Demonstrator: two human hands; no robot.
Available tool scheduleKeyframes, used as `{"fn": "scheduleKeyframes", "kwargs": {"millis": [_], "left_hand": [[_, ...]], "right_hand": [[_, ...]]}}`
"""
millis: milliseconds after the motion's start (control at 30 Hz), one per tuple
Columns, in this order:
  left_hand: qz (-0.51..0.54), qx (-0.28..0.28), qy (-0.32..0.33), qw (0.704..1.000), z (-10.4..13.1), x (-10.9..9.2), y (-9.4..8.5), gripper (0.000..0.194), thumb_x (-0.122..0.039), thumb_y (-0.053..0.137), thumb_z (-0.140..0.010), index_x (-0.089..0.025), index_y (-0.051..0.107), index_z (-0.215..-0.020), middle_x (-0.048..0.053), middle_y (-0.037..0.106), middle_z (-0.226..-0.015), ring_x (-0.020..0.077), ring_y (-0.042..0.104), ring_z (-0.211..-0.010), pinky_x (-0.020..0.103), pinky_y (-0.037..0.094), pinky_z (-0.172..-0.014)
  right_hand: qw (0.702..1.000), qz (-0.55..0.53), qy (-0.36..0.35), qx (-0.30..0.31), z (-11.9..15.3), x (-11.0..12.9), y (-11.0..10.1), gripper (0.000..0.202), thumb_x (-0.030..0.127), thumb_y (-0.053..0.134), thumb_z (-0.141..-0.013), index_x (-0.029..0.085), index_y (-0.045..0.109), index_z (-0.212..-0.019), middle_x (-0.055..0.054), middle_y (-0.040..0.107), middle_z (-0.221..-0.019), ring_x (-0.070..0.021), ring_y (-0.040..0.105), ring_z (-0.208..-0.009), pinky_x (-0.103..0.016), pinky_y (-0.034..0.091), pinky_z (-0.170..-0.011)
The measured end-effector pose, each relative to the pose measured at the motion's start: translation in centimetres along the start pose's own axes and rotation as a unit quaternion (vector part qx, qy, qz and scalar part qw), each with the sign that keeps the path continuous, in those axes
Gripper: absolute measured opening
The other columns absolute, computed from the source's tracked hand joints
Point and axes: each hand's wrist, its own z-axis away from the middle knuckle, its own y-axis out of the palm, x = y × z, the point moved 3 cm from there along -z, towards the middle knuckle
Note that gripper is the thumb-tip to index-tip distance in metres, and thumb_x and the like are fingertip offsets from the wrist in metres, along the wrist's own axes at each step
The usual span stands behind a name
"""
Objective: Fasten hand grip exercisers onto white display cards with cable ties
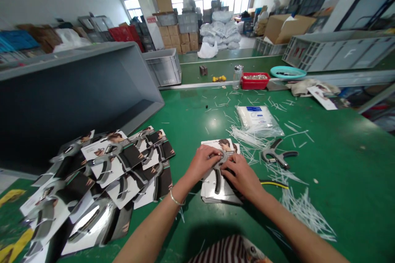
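A grey and black hand grip exerciser [218, 181] lies on a printed card [207, 191] at the top of a small stack in front of me. My left hand [206, 161] is closed, fingertips pinching the spring end of the exerciser from the left. From the right, my right hand [242, 172] closes its fingers on the same end and hides one handle. Whether a cable tie is between the fingers cannot be made out. Another hand grip exerciser [277, 154] rests on the loose white cable ties [249, 137] to the right.
Carded exercisers [108, 164] are heaped at left, before a tipped grey crate [148, 109]. A bag of cable ties [257, 119] lies beyond my hands, with pliers with a yellow-striped handle [274, 183] at right. Farther back stand a red tray [255, 84] and glass jar [237, 78].
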Motion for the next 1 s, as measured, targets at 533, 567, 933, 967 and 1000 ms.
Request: {"fn": "scheduleKeyframes", "kwargs": {"millis": [533,567,933,967,1000], "left_hand": [[0.032,-0.057,-0.007,0.998,1.7,0.3,0.9,0.012,-0.023,0.064,-0.089,-0.022,0.076,-0.091,0.005,0.073,-0.098,0.0213,0.061,-0.100,0.040,0.041,-0.096],[0.040,-0.055,-0.014,0.998,1.7,0.4,0.9,0.012,-0.022,0.064,-0.089,-0.022,0.076,-0.092,0.005,0.073,-0.097,0.0213,0.061,-0.099,0.039,0.041,-0.095],[0.030,-0.060,-0.011,0.998,1.8,0.7,1.1,0.013,-0.021,0.065,-0.088,-0.024,0.076,-0.095,0.003,0.073,-0.099,0.0204,0.061,-0.101,0.038,0.041,-0.095],[0.027,-0.060,-0.009,0.998,1.8,0.7,1.1,0.013,-0.021,0.065,-0.088,-0.024,0.076,-0.095,0.003,0.073,-0.099,0.0204,0.061,-0.101,0.038,0.041,-0.095],[0.025,-0.060,-0.008,0.998,1.8,0.7,1.1,0.013,-0.020,0.065,-0.088,-0.024,0.076,-0.094,0.003,0.073,-0.098,0.0204,0.061,-0.101,0.038,0.041,-0.095]], "right_hand": [[0.984,-0.173,0.035,0.014,-1.6,-2.7,0.0,0.015,0.033,0.059,-0.092,0.023,0.069,-0.086,-0.006,0.054,-0.137,-0.0269,0.042,-0.133,-0.050,0.025,-0.111],[0.985,-0.168,0.029,0.030,-1.5,-2.7,-0.1,0.016,0.033,0.059,-0.093,0.023,0.070,-0.086,-0.006,0.051,-0.140,-0.0274,0.040,-0.134,-0.050,0.025,-0.112],[0.986,-0.147,0.006,0.074,-1.5,-2.5,-0.3,0.021,0.037,0.059,-0.093,0.023,0.071,-0.083,-0.005,0.045,-0.146,-0.0299,0.035,-0.139,-0.052,0.023,-0.114],[0.986,-0.147,0.005,0.074,-1.5,-2.6,-0.2,0.021,0.036,0.059,-0.093,0.023,0.071,-0.083,-0.005,0.045,-0.147,-0.0298,0.035,-0.140,-0.052,0.023,-0.114],[0.986,-0.146,0.004,0.075,-1.5,-2.6,-0.2,0.020,0.036,0.059,-0.093,0.023,0.071,-0.082,-0.005,0.045,-0.147,-0.0298,0.034,-0.140,-0.052,0.023,-0.114]]}}
